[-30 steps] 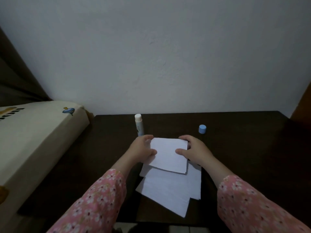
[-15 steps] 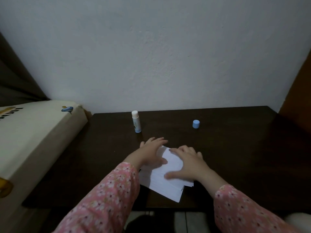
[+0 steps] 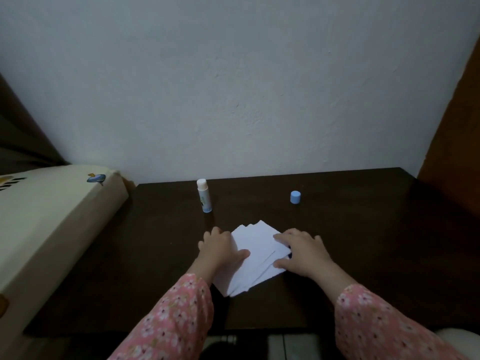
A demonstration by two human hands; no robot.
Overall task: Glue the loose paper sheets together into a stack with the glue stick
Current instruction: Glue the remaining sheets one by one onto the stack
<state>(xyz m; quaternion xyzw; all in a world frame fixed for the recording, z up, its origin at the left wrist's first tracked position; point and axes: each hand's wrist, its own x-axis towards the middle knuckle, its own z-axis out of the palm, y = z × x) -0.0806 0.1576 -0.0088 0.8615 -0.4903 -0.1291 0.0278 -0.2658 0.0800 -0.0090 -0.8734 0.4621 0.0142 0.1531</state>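
Several white paper sheets (image 3: 255,258) lie in a slightly fanned pile on the dark wooden table (image 3: 363,242), turned at an angle. My left hand (image 3: 220,249) rests on the pile's left edge, thumb laid across the paper. My right hand (image 3: 301,252) presses flat on the right edge with its fingers spread. The glue stick (image 3: 204,195) stands upright and uncapped behind the pile to the left, apart from both hands. Its light blue cap (image 3: 295,197) sits on the table at the back right.
A cream-coloured box or cushion (image 3: 52,219) with a small printed figure borders the table's left side. A plain wall (image 3: 233,87) rises directly behind the table. A brown wooden panel (image 3: 457,126) stands at the right. Floor tiles show below the table's front edge.
The top sheet, held up between both hands a second ago, now lies on the pile. Both hands moved onto the pile's sides, and the sheets are gathered closer together.
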